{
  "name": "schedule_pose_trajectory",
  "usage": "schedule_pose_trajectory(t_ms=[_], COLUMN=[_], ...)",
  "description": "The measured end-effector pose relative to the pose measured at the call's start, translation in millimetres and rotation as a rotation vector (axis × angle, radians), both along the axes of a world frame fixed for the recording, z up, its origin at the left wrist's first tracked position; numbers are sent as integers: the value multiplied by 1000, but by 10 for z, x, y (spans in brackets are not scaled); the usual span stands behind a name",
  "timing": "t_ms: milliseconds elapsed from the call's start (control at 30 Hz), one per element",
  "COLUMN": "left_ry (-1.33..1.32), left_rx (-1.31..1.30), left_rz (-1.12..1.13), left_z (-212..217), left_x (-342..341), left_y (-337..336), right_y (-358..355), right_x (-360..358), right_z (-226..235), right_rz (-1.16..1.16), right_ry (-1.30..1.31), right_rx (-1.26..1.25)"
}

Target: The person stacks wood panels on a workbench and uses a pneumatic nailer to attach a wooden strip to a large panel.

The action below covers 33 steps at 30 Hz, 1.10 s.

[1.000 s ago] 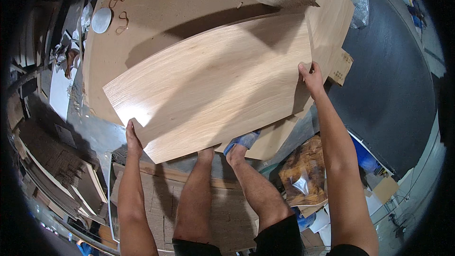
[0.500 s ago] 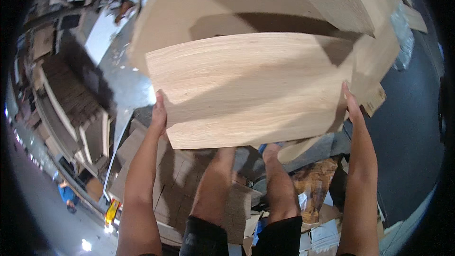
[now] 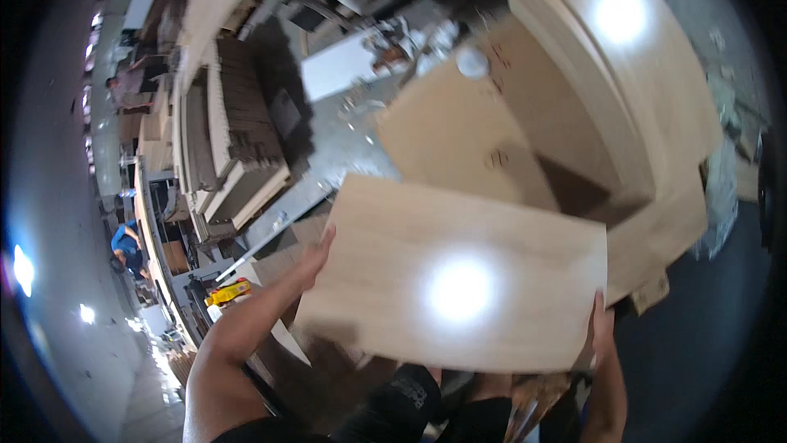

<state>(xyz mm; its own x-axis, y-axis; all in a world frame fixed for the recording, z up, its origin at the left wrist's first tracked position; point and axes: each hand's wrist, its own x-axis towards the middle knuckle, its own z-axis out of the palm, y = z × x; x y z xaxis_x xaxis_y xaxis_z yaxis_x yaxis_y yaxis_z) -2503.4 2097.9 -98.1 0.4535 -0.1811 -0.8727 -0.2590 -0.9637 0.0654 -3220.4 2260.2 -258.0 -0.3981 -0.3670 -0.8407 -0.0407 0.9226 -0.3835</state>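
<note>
Okay, so both hands are busy with one pale wood board (image 3: pixel 525 271), held up in front of the person's lap with a big lamp glare in the middle. Left hand (image 3: pixel 316 261) pinches the left edge, right hand (image 3: pixel 602 330) does the same low on the right edge; most of the fingers are tucked behind or below (so I can't tell how far those are spread). Edge-wise, the board's far side overlaps a tan sheet (image 3: pixel 443 115) from this angle, and its far right corner sits near the lower end of a curved wood panel (image 3: pixel 656 66) in the view. Can't really judge how much of a gap that is. Off to the left there's a strip of grey floor (image 3: pixel 348 127) between the tan sheet and a stack of brown panels (image 3: pixel 252 111). A round white disc (image 3: pixel 473 63) lies on the sheet. As for containers, there's crumpled clear plastic (image 3: pixel 720 197) on the right, bag or wrap, contents too blurry to make out, plus a cardboard piece (image 3: pixel 652 294) poking out just beyond the right hand, maybe a box, inside hidden.
</note>
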Motion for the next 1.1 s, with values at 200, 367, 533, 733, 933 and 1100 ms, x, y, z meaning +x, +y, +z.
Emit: schedule_pose_trajectory(t_ms=[200,367,533,733,933,1100], left_ry=[35,76,278,331,315,237], left_rx=[-210,-263,-577,-670,-826,-806], left_rz=[78,339,438,506,603,735], left_z=[2186,2630,3331,3701,3431,3657], left_x=[-74,650,1001,1349,1620,1741], left_y=[138,819,886,709,682,301], right_y=[-318,-668,-1764,-3538,-4891,-5821], right_x=[396,95,877,1991,2832,3255], right_z=[2214,3446,4736,5341,5481,5296], right_rz=[78,61,181,540,782,892], right_ry=[80,294,457,443,401,402], right_rx=[165,186,-137,-403,-525,-528])
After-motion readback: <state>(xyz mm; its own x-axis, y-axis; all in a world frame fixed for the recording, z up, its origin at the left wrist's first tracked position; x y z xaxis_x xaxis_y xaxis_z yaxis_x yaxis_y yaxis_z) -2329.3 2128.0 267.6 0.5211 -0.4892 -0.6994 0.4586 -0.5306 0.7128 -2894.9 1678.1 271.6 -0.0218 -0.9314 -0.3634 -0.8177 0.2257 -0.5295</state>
